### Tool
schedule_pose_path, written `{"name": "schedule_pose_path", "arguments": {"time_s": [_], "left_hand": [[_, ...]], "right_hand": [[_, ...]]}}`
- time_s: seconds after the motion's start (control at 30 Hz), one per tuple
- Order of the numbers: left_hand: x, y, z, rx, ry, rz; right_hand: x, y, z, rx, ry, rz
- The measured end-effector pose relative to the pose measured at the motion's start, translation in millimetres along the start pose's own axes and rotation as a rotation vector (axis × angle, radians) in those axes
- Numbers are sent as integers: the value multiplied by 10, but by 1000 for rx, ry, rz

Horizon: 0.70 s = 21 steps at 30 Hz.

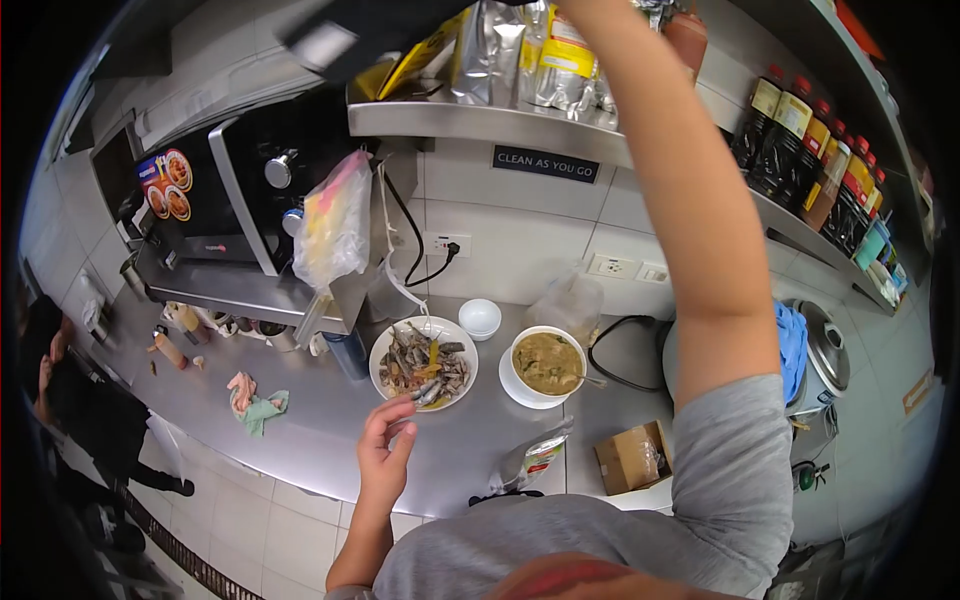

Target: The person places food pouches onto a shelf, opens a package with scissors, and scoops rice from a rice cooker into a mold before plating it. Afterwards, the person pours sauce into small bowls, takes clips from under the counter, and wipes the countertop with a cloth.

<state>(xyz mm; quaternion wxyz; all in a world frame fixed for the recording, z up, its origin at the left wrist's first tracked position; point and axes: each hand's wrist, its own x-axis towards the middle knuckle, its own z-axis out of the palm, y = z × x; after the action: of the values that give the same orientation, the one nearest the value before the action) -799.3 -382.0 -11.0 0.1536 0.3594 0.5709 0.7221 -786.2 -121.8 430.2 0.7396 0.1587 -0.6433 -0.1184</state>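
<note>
Fish plate — soup bowl near it; left hand half-spread — right hand unseen.

Person's shirt: mid-grey cloth, soft creases across the torso. Right sleeve: short, same grey, hem ending above the elbow. Right arm: bare below that hem. Left forearm and left hand: likewise bare.
</note>
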Motion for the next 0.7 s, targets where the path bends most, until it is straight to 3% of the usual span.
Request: {"name": "schedule_pose_path", "arguments": {"time_s": [0.07, 0.13, 0.17, 0.27, 0.37, 0.43, 0.5, 0.53, 0.6, 0.7], "left_hand": [[-42, -20, -51, -6, 4, -10], [-104, -60, -141, 5, 43, -37], [-138, -87, -185, 9, 63, -51], [-211, -170, -302, -8, 132, -104], [-222, -172, -343, 37, 134, -121], [-230, -162, -317, 23, 129, -128], [-232, -156, -296, 7, 124, -138], [-246, -159, -288, -2, 122, -149], [-250, -164, -260, -21, 131, -177], [-227, -157, -249, -26, 151, -217]], "right_hand": [[-161, -167, 210, -130, -112, -278], [-353, -306, 371, -543, -585, -470], [-480, -293, 480, -606, -763, -550], [-852, -110, 910, -667, -1134, -303], [-959, -74, 1100, -494, -1286, 110], [-1208, 222, 1615, -442, -1647, 69], [-988, 4, 1467, -458, -1635, 71], [-960, -82, 1347, -406, -1391, 269], [-555, -601, 603, -404, -1058, 210], [-349, -453, 106, -397, -435, 66]]}}
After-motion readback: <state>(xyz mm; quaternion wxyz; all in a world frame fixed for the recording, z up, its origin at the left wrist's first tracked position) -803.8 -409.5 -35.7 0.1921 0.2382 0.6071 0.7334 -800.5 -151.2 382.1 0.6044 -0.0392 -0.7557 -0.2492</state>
